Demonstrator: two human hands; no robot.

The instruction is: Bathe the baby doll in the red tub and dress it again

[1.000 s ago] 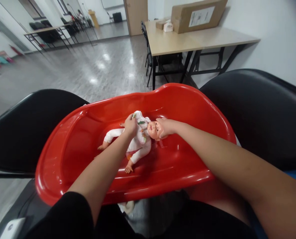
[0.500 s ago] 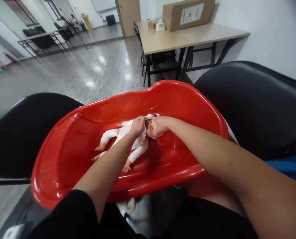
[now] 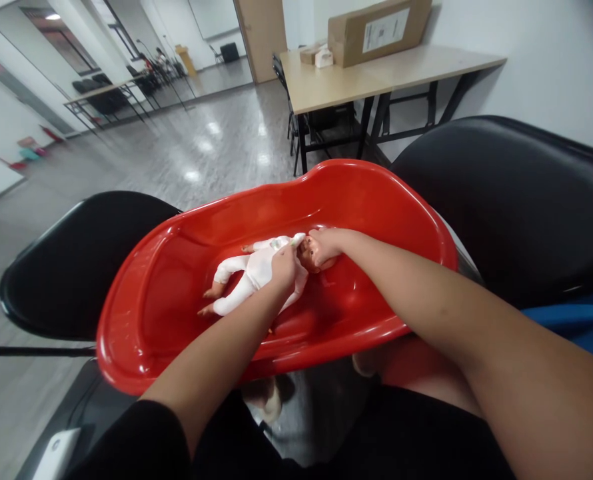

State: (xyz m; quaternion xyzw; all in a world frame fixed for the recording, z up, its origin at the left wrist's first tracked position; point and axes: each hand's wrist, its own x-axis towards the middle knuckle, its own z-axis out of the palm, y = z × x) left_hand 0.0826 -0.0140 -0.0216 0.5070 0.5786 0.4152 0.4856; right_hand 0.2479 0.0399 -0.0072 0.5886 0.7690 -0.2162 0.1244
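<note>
A baby doll in white clothing lies inside a red plastic baby tub set across black seats in front of me. My left hand grips the white clothing at the doll's chest and neck. My right hand is closed around the doll's head, hiding most of its face. The doll's legs point left, toward the tub's wide end. Both of my forearms reach in over the tub's near rim.
Black padded seats flank the tub left and right. Behind it stand a wooden table bearing a cardboard box, a black chair and grey floor. A white device lies at the lower left.
My left hand slid from the doll's belly up to its neck, pulling the clothing along. The doll rolled away, so its patterned front no longer shows. My right hand stayed on the head.
</note>
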